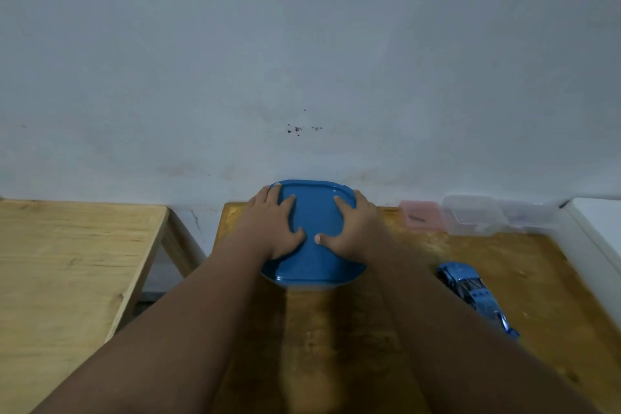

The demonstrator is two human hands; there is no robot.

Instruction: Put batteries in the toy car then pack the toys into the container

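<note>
While both palms lay flat on the blue container lid (314, 212), the left grip (274, 227) and right grip (353, 228) were released, fingers straight and spread, grasping nothing. That lid sat at the far edge of the desk (312, 346), by the wall (302, 44). The blue toy car (473, 292) lay on the desk to the right, apart from it.

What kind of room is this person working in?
Probably a plain room at home, though that is a guess: a worn wooden table stands against a bare painted wall, with small clear plastic boxes at the back and a blue toy car on it.
</note>
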